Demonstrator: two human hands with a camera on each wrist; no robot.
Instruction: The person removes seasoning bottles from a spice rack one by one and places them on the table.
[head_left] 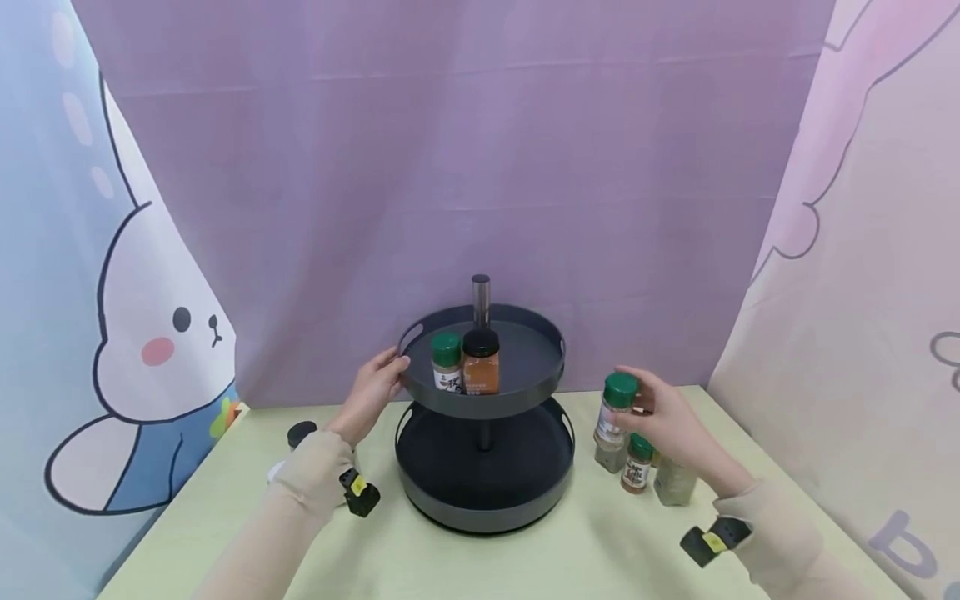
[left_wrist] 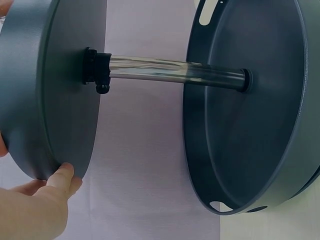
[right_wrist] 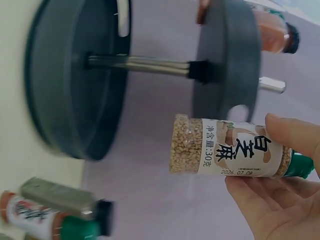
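Observation:
A two-tier dark grey turntable rack (head_left: 480, 521) stands on the table, its upper tray (head_left: 525, 400) carried on a metal post. My left hand (head_left: 372, 392) grips the upper tray's left side; in the left wrist view its fingers (left_wrist: 62, 177) bend onto the underside. On that tray stand a green-capped spice jar (head_left: 447, 367) and a black-capped jar of orange-brown spice (head_left: 481, 367). To the right of the rack, my right hand (head_left: 663, 417) holds a green-capped jar of white sesame seeds (right_wrist: 230, 150) between thumb and fingers. The jar's base points toward the rack in the right wrist view.
Below the right hand, a small green-capped jar of reddish spice (head_left: 636, 467) and a square clear jar (head_left: 675, 483) stand close together. A black-capped container (head_left: 302, 433) is partly behind the left sleeve. A purple curtain (head_left: 480, 167) hangs behind the table (head_left: 540, 558).

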